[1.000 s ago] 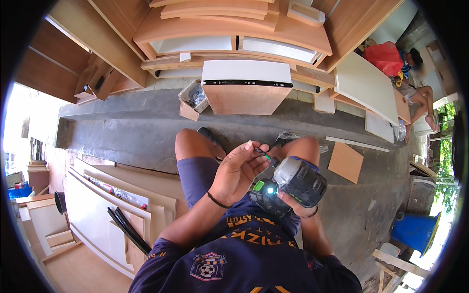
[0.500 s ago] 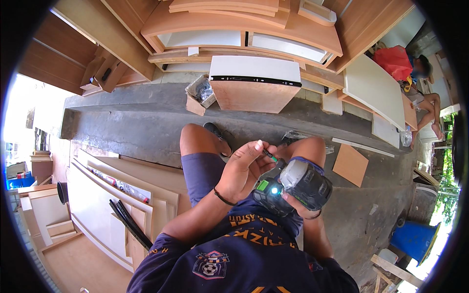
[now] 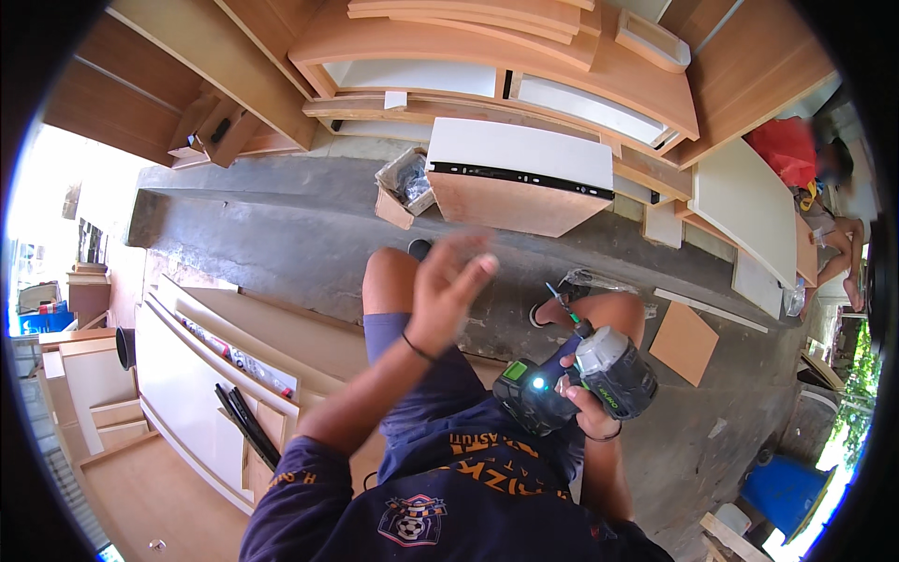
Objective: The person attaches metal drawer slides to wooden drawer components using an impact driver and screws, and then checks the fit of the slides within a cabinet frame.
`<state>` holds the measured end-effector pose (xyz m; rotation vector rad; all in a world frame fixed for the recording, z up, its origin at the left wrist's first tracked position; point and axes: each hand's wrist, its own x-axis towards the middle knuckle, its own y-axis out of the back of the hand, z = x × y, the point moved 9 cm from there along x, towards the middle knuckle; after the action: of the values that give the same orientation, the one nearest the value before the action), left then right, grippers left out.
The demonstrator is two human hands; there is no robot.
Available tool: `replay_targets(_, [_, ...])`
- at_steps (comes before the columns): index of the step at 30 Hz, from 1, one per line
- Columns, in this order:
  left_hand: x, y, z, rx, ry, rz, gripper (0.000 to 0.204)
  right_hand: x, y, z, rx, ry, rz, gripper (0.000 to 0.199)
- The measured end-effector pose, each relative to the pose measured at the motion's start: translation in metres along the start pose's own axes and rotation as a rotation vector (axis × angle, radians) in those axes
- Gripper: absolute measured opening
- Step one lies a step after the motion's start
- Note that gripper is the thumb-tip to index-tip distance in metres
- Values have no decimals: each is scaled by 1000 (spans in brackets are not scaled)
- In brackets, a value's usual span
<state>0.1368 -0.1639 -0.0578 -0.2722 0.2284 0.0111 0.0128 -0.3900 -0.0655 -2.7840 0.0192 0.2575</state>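
Done so far, judging by how things lie: a long, green-banded bit (image 3: 563, 302) seated in the chuck (image 3: 583, 329) of the cordless drill (image 3: 613, 375), a small lamp (image 3: 538, 383) lit beside the battery base (image 3: 534, 409), and a black, perforated slide rail (image 3: 521, 177) along the drawer box (image 3: 515, 203). Left undone, as far as shown: any contact of bit with wood; also the drawer box outside the cabinet (image 3: 403, 47), with a carton (image 3: 393, 210) of bagged hardware (image 3: 412, 183) beside it.

Holding the cordless drill in the right hand (image 3: 592, 412), fingers wrapped around the grip, above the lap and near the right knee (image 3: 621, 312). Pointing it away from the body and a little to the left, bit tip over the concrete floor (image 3: 506, 309). Long axis of body and bit on a slant, lower right to upper left in view; battery base off to the left, so on its side rather than upright.

Holding up the left hand (image 3: 445, 300), apart from the bit, thumb spread from the other fingers, apparently gripping nothing, though too blurred to be sure.
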Motion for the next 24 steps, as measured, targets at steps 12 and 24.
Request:
replay_targets(12, [159,84,17,892,-487,-214,37,34,11,8,15,-78,121,58])
replay_targets(24, [157,88,12,738,-520,-134,26,56,-10,10,-102,-181,102,50])
